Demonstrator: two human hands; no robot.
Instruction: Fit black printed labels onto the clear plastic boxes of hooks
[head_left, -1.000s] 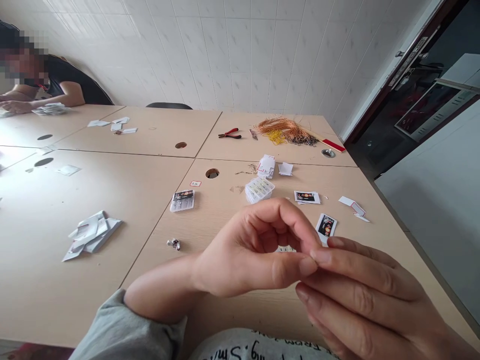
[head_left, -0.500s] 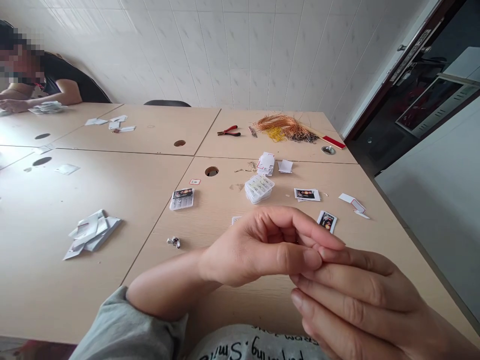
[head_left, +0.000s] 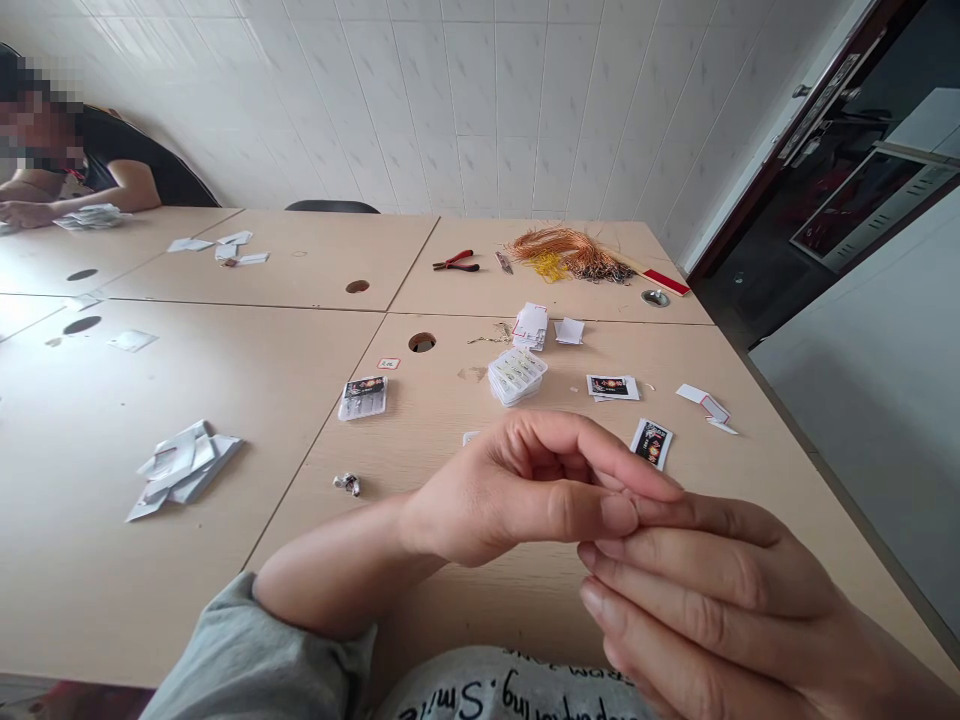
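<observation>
My left hand (head_left: 532, 490) and my right hand (head_left: 720, 590) meet at the fingertips above the near part of the table. The left thumb and forefinger are pinched together against the right fingertips. Whatever lies between them is hidden or too small to name. Behind the hands is a stack of clear plastic boxes (head_left: 517, 376). A black-and-white card (head_left: 651, 443) lies just beyond the right fingers, and another printed card (head_left: 613, 387) lies farther back. To the left are a clear box with a black label (head_left: 363, 398) and a crumpled silvery piece (head_left: 347, 484).
White packets (head_left: 184, 465) lie at the left. Farther back are pliers (head_left: 456, 262), copper-coloured strands (head_left: 559, 246), folded white cards (head_left: 531, 327) and a round table hole (head_left: 422, 343). A person (head_left: 120, 165) sits at the far left.
The view has shifted very slightly. My hands keep the same pinched pose, with the fingertips barely moved to the left.
</observation>
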